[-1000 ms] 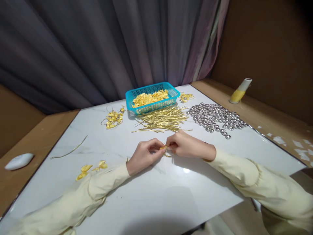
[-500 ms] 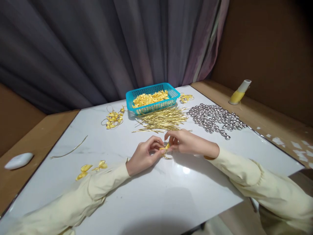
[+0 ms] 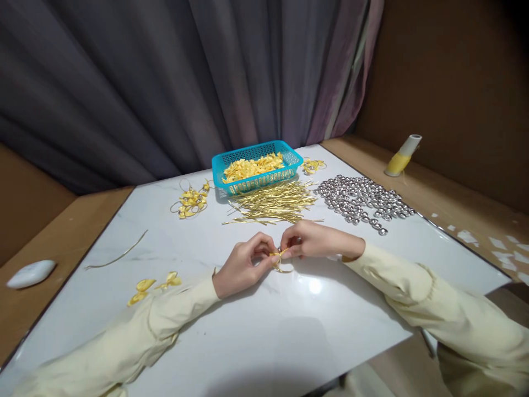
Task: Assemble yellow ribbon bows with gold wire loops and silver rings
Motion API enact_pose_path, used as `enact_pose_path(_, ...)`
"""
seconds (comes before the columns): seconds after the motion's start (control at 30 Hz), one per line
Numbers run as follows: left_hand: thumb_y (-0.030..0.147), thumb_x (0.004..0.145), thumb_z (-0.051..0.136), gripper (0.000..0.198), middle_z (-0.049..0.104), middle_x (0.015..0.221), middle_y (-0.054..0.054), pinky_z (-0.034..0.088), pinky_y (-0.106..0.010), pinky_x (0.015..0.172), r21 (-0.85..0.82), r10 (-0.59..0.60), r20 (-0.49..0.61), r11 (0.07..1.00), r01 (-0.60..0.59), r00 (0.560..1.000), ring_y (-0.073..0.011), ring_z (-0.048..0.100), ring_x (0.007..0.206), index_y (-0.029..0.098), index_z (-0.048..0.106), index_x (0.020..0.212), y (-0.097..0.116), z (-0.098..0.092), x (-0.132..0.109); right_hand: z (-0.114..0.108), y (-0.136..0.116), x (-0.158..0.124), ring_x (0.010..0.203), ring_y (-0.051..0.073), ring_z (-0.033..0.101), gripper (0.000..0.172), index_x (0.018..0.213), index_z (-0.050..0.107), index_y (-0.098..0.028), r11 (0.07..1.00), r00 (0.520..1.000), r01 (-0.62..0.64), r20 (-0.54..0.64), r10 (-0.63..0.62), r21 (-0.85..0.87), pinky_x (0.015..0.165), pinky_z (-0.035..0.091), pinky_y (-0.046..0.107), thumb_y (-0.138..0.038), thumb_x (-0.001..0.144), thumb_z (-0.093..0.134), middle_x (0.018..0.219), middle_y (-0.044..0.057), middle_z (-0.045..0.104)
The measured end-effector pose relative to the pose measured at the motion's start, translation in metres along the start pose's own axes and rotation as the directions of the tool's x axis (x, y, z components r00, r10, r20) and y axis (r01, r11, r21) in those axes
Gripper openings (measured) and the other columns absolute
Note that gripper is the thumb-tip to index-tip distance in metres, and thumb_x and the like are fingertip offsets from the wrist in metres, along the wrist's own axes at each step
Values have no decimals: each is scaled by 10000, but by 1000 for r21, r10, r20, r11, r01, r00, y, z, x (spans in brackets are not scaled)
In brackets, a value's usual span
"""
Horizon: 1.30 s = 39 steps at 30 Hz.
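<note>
Above the middle of the white table [image 3: 248,331], my left hand [image 3: 246,263] and my right hand [image 3: 316,241] meet fingertip to fingertip. Between them is a small yellow ribbon bow [image 3: 280,255], pinched from both sides, with a silver bead at its top. A loop of gold cord [image 3: 284,271] hangs below the bow. Both hands are closed, and the fingers partly cover the bow. Loose yellow bows [image 3: 142,285] lie by my left sleeve. Just beyond my hands is a pile of gold cords [image 3: 275,203].
A blue basket [image 3: 258,186] holds yellow ribbon pieces. Silver beads [image 3: 363,198] are spread at right. Looped yellow bows [image 3: 192,203] lie left of the basket, with more bows [image 3: 313,166] right of it. A single cord [image 3: 118,256], a white mouse-like object [image 3: 31,274] and a yellow thread spool [image 3: 403,157] sit farther out.
My right hand's fingers have come down and closed on the bow's right side. The bow looks flatter between my fingertips, and its silver bead shows more plainly.
</note>
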<state>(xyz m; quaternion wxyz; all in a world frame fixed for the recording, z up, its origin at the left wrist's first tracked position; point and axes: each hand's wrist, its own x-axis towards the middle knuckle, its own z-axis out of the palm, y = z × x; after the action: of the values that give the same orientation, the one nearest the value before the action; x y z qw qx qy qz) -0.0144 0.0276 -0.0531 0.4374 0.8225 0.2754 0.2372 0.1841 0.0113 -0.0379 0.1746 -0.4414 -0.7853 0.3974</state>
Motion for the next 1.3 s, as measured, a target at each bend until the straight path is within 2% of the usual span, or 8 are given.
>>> enact_pose_path(0.1, 223, 795, 542, 104, 580, 769, -13, 499, -255, 654, -6, 1, -12, 1000, -1, 1000, -116, 594, 660, 160, 470, 838, -1, 0, 0, 1, -1, 0, 529, 85, 462, 121, 767, 672, -113, 996, 999, 26, -37, -29, -89, 507, 317, 194, -184, 758, 575, 597, 8, 601)
enact_pose_path(0.23, 232, 802, 535, 106, 575, 781, -14, 493, -262, 661, -13, -15, -2, 1000, 15, 1000, -118, 587, 668, 161, 478, 857, -1, -1, 1, 3, -1, 0, 591, 98, 498, 138, 749, 686, -109, 989, 991, 94, -81, -103, -115, 551, 337, 200, -91, 733, 550, 688, 40, 651)
enact_pose_path(0.43, 260, 814, 517, 116, 580, 771, -8, 468, -256, 669, -8, -56, 23, 998, 57, 998, -125, 569, 694, 172, 483, 880, 3, 0, 4, 6, 2, 1, 601, 99, 508, 261, 729, 689, -123, 965, 976, 161, -109, -186, -208, 596, 344, 208, 16, 665, 478, 707, 38, 656)
enact_pose_path(0.57, 287, 823, 505, 137, 584, 797, -11, 441, -227, 624, 31, -78, 28, 997, 77, 997, -118, 547, 681, 178, 499, 904, 2, 0, 5, 6, 2, 1, 597, 103, 504, 299, 720, 686, -120, 955, 975, 159, -114, -192, -250, 589, 340, 209, 30, 635, 442, 697, 41, 651)
enact_pose_path(0.7, 307, 829, 495, 150, 587, 739, 3, 407, -216, 597, 72, -113, 18, 991, 112, 993, -118, 527, 657, 177, 506, 904, 1, -1, 5, 5, -1, 0, 596, 103, 502, 329, 733, 689, -111, 952, 975, 150, -117, -187, -265, 582, 336, 211, 34, 611, 420, 699, 47, 651)
enact_pose_path(0.93, 321, 845, 467, 178, 550, 670, 25, 326, -208, 539, 189, -120, 48, 976, 109, 992, -96, 416, 564, 168, 558, 857, 4, -4, 6, 5, -2, 0, 609, 108, 510, 333, 745, 695, -100, 954, 977, 143, -119, -179, -263, 586, 342, 212, 31, 607, 421, 709, 56, 654)
enact_pose_path(1.2, 388, 816, 494, 243, 544, 694, 18, 326, -212, 551, 148, -165, 65, 977, 155, 984, -103, 419, 591, 161, 575, 843, 2, -6, 9, 2, -3, 0, 585, 104, 506, 317, 735, 703, -93, 961, 977, 128, -134, -164, -246, 570, 340, 208, 31, 612, 439, 692, 57, 655)
enact_pose_path(1.3, 399, 807, 499, 248, 492, 648, 35, 307, -207, 532, 144, -162, 75, 978, 150, 984, -96, 390, 571, 164, 579, 820, 4, -6, 9, 3, -2, 0, 581, 101, 501, 307, 730, 702, -103, 965, 979, 124, -131, -158, -233, 568, 341, 203, 26, 620, 446, 685, 49, 653)
